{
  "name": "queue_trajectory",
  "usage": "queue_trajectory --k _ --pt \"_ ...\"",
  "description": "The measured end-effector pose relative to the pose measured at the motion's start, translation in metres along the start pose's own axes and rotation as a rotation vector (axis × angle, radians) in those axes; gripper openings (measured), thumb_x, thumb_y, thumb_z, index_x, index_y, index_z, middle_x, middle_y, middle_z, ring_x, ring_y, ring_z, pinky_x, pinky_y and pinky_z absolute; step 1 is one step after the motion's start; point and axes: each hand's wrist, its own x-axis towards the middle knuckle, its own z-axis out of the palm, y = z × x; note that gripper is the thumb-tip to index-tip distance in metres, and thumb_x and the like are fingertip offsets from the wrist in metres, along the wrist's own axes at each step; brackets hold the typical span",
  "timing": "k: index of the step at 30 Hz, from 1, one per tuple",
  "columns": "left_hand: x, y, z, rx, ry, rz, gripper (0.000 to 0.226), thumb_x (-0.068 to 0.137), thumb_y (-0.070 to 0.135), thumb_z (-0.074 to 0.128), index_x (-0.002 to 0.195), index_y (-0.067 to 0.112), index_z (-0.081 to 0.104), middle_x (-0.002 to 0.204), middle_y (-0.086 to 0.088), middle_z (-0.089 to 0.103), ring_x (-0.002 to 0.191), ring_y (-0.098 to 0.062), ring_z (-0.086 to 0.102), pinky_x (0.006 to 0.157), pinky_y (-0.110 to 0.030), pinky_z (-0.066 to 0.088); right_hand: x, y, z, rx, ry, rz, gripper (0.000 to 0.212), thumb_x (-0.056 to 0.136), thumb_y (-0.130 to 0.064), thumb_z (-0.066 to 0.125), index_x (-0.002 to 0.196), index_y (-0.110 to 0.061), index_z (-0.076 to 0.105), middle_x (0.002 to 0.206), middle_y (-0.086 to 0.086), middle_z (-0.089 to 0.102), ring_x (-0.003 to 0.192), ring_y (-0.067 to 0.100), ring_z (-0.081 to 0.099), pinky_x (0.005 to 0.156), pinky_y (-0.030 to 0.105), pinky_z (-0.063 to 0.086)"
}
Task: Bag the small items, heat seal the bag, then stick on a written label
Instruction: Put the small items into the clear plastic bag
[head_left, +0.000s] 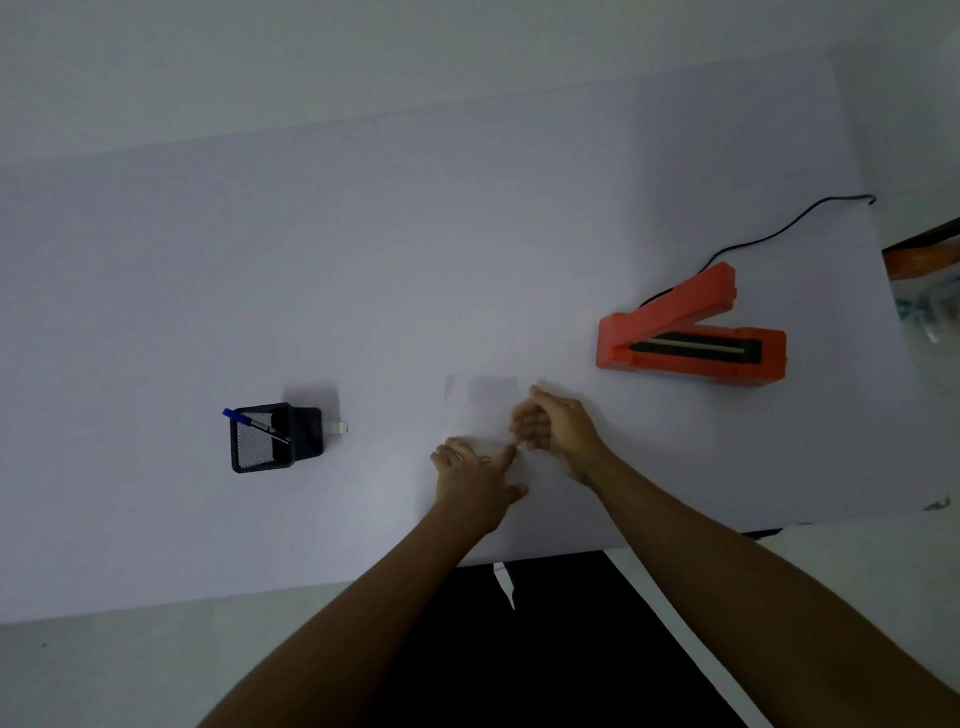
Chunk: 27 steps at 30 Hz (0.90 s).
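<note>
White table (363, 260) seen. Orange heat sealer (685, 338) lid raised, at right. Clear bag (480, 410) laid flat at centre; contents indiscernible. Mesh pen holder (262, 439) at left, blue-capped pen (254, 423) inside. Left hand (475, 480) spread flat on bag edge. Right hand (550, 428) curled; grasp cannot be told.

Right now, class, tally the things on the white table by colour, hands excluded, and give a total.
Orange: 1, the heat sealer
Black: 1, the mesh pen holder
Blue: 1, the pen
Clear: 1, the bag
Total: 4
</note>
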Motion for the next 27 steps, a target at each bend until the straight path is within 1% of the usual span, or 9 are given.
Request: queue_trajectory --k 2,4,7,9,13,17,21,23,27 --pt "0.002 0.001 -0.003 -0.011 -0.043 -0.001 0.074 0.09 0.072 0.03 0.152 0.04 0.006 0.148 -0.044 0.013 0.137 -0.054 0.022 0.11 -0.059 0.021 0.0 -0.004 0.006 0.052 -0.059 -0.019 0.051 0.104 -0.036 0.042 0.096 0.004 0.071 0.094 0.022 0.075 0.085 0.034 0.074 0.077 0.038 0.059" --pt "0.003 0.002 -0.007 -0.023 -0.092 -0.006 0.08 0.086 0.075 0.034 0.152 0.039 0.005 0.15 -0.043 0.009 0.138 -0.054 0.018 0.112 -0.059 0.018 -0.001 -0.003 0.013 0.018 -0.117 -0.028 0.054 0.106 -0.036 0.037 0.1 0.005 0.071 0.1 0.02 0.076 0.095 0.033 0.074 0.086 0.039 0.059" --pt "0.006 0.002 -0.011 -0.032 -0.145 -0.008 0.088 0.082 0.078 0.039 0.153 0.038 0.005 0.152 -0.04 0.006 0.14 -0.056 0.014 0.113 -0.061 0.015 0.0 -0.002 0.021 -0.076 -0.157 -0.01 0.057 0.106 -0.039 0.035 0.101 0.003 0.073 0.1 0.017 0.077 0.095 0.028 0.075 0.082 0.031 0.059" --pt "0.007 0.002 -0.012 -0.031 -0.168 -0.002 0.092 0.08 0.08 0.04 0.153 0.038 0.002 0.152 -0.041 0.002 0.141 -0.056 0.011 0.113 -0.062 0.013 0.003 -0.002 0.021 -0.113 -0.169 0.003 0.06 0.105 -0.043 0.035 0.104 0.004 0.073 0.102 0.016 0.077 0.095 0.025 0.075 0.081 0.028 0.058" --pt "0.006 0.003 -0.014 -0.083 -0.222 -0.003 0.094 0.078 0.08 0.044 0.152 0.042 0.0 0.15 -0.044 -0.007 0.14 -0.059 0.002 0.115 -0.063 0.006 0.016 -0.017 0.016 -0.127 -0.167 -0.04 0.063 0.104 -0.046 0.035 0.109 0.006 0.071 0.105 0.018 0.076 0.099 0.025 0.074 0.087 0.031 0.058" --pt "0.004 0.004 -0.013 -0.141 -0.23 -0.003 0.096 0.077 0.079 0.047 0.152 0.042 0.001 0.149 -0.045 -0.012 0.14 -0.06 -0.005 0.115 -0.064 0.002 0.035 -0.039 0.012 -0.102 -0.113 -0.1 0.061 0.103 -0.046 0.037 0.106 0.005 0.071 0.106 0.02 0.075 0.099 0.025 0.074 0.091 0.034 0.057" --pt "0.003 0.005 -0.013 -0.137 -0.223 0.006 0.098 0.075 0.081 0.047 0.152 0.041 0.001 0.15 -0.045 -0.01 0.14 -0.06 -0.004 0.114 -0.065 0.002 0.046 -0.054 0.011 -0.034 -0.034 -0.242 0.055 0.104 -0.038 0.041 0.111 0.01 0.068 0.11 0.023 0.073 0.104 0.027 0.072 0.093 0.033 0.056" --pt "0.003 0.004 -0.014 -0.127 -0.213 0.014 0.099 0.074 0.082 0.047 0.152 0.041 0.001 0.15 -0.044 -0.008 0.14 -0.06 -0.002 0.114 -0.066 0.004 0.046 -0.059 0.012 0.013 -0.027 -0.268 0.054 0.104 -0.036 0.042 0.112 0.011 0.067 0.111 0.024 0.072 0.105 0.028 0.071 0.095 0.032 0.056" --pt "0.002 0.001 -0.01 -0.079 -0.151 0.015 0.103 0.069 0.087 0.045 0.152 0.041 0.004 0.15 -0.045 0.001 0.138 -0.06 0.008 0.111 -0.067 0.011 0.03 -0.043 0.03 -0.048 -0.169 -0.177 0.052 0.105 -0.036 0.039 0.105 0.005 0.072 0.105 0.018 0.075 0.102 0.028 0.073 0.092 0.033 0.057"
